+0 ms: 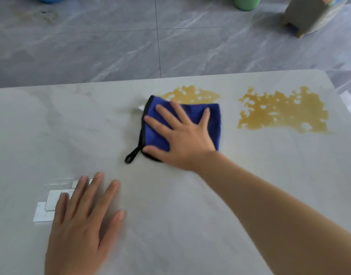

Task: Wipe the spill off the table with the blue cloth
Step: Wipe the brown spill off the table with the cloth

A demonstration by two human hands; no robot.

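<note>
A single wide-angle view from a head-worn camera looks forward and steeply down, close over a pale table [190,215], with its far edge and the grey tiled floor [111,46] beyond filling the top.

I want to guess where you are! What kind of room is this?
Probably a home kitchen or dining room: a pale stone-look table with yellow-brown spills, a grey marbled tile floor, and a green cup beyond.
</note>
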